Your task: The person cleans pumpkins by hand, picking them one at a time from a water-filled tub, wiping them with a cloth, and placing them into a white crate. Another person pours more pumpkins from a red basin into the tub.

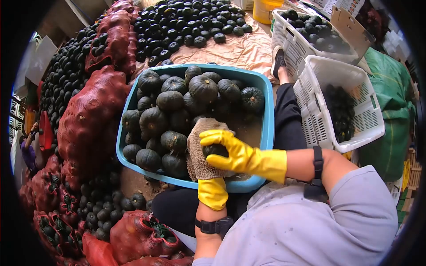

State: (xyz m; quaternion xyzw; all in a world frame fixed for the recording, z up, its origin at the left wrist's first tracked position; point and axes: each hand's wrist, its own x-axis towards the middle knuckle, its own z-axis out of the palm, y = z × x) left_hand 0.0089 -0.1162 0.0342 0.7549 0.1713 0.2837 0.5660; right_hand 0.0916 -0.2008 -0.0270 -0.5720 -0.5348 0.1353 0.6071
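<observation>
A small dark green pumpkin (216, 150) is between my two gloved hands, over the near side of a blue tub (269, 111). My right hand (235, 153), in a yellow rubber glove, has its fingers and thumb curved around the pumpkin from the right. A brown terry cloth (198, 148) covers most of my left hand (212, 193), also yellow-gloved, and lies against the pumpkin's left side. The left fingers are hidden beneath the cloth. Many dark green pumpkins (169, 101) fill the left and back of the tub.
Red mesh sacks (91, 106) line the left side, with loose pumpkins (104, 213) beside them. More pumpkins (191, 22) lie on a sheet behind the tub. At right stand white crates (313, 106) holding pumpkins, a green sack (388, 111) and a yellow bucket (265, 11).
</observation>
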